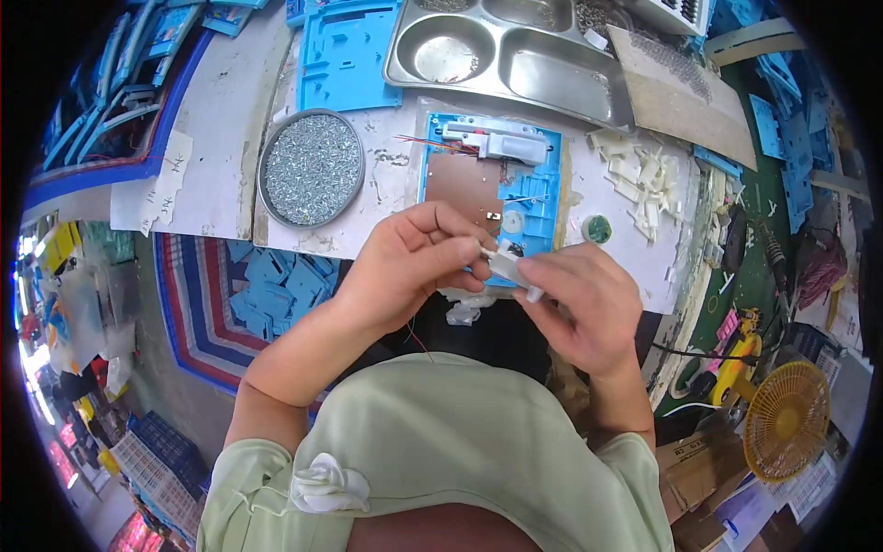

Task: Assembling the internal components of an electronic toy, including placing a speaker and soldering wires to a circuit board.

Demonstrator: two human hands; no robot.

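Head view: looking down on two bare hands over a counter (391,198); clock directions are taken from the white plastic piece (506,266).
White plastic piece: held between the two hands, raised in front of the near edge of the blue casing (544,184).
Right hand (589,304): at 4 o'clock; its grip is closed in a pinch, thumb and bent fingers on the white plastic piece.
Left hand (428,250): at 9 o'clock; thumb and forefinger are drawn close together at the left end of the same piece. What lies between them is too small to tell, so how firmly this grip is closed cannot be told.
Blue casing: at 12 o'clock, open side up, carrying a brown board (460,184) and a pale grey block (515,147) with red wires (428,141) at its left.
Screws (313,166): heaped in a round bowl (262,177) at 10 o'clock.
Metal tray (552,78): beyond the casing at 12 o'clock, divided into compartments.
Blue panel (349,55): at 11 o'clock, beside the tray.
White parts (644,175): loosely piled at 2 o'clock.
Green roll (597,228): between 2 and 3 o'clock, near that pile.
Striped bag (198,313): at 9 o'clock, below counter level, holding blue pieces (280,285).
Yellow fan (786,421): at 4 o'clock, well apart.
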